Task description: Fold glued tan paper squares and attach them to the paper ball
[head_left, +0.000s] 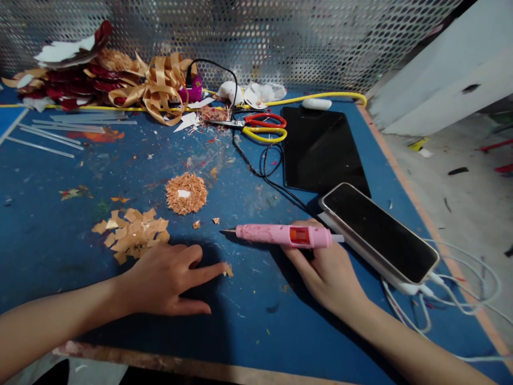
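My right hand (326,264) is wrapped round a pink glue gun (264,233), whose metal nozzle points left and whose clear stick juts out at the back. My left hand (174,280) has its index finger stretched out, with the tip on a small tan paper square (228,270); the thumb is apart and the other fingers are curled. Just beyond the left hand lies a pile of tan squares (134,232). Two more loose tan bits (196,224) lie near the nozzle. Farther back sits a round, shaggy tan disc (186,193) with a white centre.
Scissors (260,125), a black tablet (324,149) and a phone (379,230) on a power bank with white cables lie at the back and right. Clear glue sticks (60,131) and heaped gold ribbon (164,85) are at the back left. A black cord crosses the blue table.
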### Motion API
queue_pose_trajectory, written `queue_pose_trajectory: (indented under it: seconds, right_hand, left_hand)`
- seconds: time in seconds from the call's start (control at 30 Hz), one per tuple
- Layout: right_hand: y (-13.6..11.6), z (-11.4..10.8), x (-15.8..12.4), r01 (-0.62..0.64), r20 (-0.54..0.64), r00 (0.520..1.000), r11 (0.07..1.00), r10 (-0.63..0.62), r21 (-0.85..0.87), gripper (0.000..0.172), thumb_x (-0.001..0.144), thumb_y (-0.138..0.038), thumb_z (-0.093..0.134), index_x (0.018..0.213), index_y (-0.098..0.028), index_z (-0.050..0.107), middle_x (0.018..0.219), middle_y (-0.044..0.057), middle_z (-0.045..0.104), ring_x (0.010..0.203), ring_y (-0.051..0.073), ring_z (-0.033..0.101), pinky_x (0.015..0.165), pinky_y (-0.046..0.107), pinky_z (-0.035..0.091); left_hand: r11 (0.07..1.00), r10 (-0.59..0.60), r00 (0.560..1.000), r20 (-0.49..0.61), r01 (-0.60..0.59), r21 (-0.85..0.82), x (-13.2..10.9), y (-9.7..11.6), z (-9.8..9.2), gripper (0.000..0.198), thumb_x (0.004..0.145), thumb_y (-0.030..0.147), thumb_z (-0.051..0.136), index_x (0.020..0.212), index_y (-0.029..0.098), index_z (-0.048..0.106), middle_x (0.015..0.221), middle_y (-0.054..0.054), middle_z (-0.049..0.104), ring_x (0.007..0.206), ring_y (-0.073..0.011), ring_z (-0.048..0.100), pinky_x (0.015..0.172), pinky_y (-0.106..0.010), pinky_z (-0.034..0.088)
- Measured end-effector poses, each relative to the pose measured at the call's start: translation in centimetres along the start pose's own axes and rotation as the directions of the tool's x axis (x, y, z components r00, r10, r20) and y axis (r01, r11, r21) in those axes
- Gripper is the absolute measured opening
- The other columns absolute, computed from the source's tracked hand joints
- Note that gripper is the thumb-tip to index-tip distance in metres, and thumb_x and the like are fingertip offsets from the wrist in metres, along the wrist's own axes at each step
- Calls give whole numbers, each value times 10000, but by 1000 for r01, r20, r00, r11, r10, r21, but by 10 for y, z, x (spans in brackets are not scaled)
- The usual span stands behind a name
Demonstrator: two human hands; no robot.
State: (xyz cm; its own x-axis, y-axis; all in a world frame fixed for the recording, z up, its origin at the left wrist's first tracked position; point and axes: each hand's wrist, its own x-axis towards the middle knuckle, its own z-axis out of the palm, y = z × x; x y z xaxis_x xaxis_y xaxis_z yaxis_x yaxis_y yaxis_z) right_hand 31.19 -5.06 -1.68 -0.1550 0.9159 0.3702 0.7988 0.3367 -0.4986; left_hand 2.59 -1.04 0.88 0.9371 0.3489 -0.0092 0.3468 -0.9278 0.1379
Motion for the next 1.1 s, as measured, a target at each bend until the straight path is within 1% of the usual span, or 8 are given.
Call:
queue_pose_trajectory:
  seconds: [0.17, 0.33, 0.6, 0.77, 0.9, 0.97, 1.0, 1.1]
  right_hand:
    - [-1, -1, 0, 7, 5, 1000, 1000, -7, -6, 68, 919, -259, 454, 924, -204, 493, 807, 68, 588, 703, 203, 585, 605, 333, 485]
    - [-1, -1, 0, 7, -2, 1000, 1000, -7, -1, 65, 919, -255, 457, 934, -205, 494, 816, 67, 591, 708, 202, 588, 611, 330, 482]
    - [0, -1, 0, -26, 4, 1000, 1000, 26, 14, 74, 920, -265, 460, 944, -203, 491, 825, 64, 583, 712, 195, 584, 620, 328, 484]
    - [0, -2, 0, -41, -3, 999, 999, 41, 24, 65, 916, -259, 474, 940, -202, 494, 814, 59, 580, 704, 190, 582, 614, 325, 486]
    - [0, -3, 2, -65, -26, 998, 998, 65, 5, 69, 912, -271, 470, 899, -207, 492, 785, 54, 576, 672, 186, 574, 579, 317, 473]
    - [0, -3, 3, -80, -47, 996, 997, 79, -14, 99, 913, -287, 467, 845, -216, 479, 745, 45, 564, 630, 179, 553, 547, 307, 453]
    - [0, -3, 4, -86, -61, 995, 996, 84, -24, 127, 913, -294, 467, 809, -221, 467, 717, 37, 551, 603, 173, 537, 526, 300, 436]
    - [2, -2, 6, -98, -115, 989, 993, 90, -60, 180, 908, -303, 474, 748, -228, 438, 648, 17, 510, 543, 163, 488, 481, 289, 375]
  left_hand:
    - [1000, 8, 1000, 6, -8, 10, 0, -2, 0, 516, 940, 552, 337, 1328, 243, 482, 830, -37, 560, 636, -170, 560, 531, -294, 386]
    - [999, -27, 999, -25, 28, 26, 3, 0, 3, 602, 927, 589, 328, 1334, 166, 462, 873, -65, 592, 654, -190, 593, 535, -313, 408]
    - [1000, -4, 1000, -26, 5, 13, 4, 1, 4, 566, 920, 614, 305, 1309, 247, 490, 839, -50, 576, 612, -186, 585, 504, -295, 383]
    - [1000, 22, 1000, -20, -21, 10, 4, 0, 3, 550, 924, 603, 311, 1301, 252, 503, 822, -46, 570, 615, -180, 573, 510, -289, 366]
    - [1000, 26, 999, -30, -25, 18, 2, 0, 2, 540, 922, 592, 342, 1311, 245, 485, 824, -40, 575, 609, -176, 554, 511, -293, 354]
    - [999, 34, 998, -53, -33, 11, 2, -1, 3, 511, 933, 557, 362, 1315, 234, 468, 834, -33, 584, 618, -169, 552, 517, -293, 354]
    - [999, 34, 996, -77, -33, 9, 1, -1, 3, 467, 945, 511, 385, 1306, 226, 468, 831, -25, 590, 624, -161, 553, 522, -289, 354]
    - [999, 31, 982, -189, -25, 30, 1, -2, 5, 271, 967, 281, 444, 1223, 217, 505, 768, 19, 602, 613, -126, 543, 520, -279, 326]
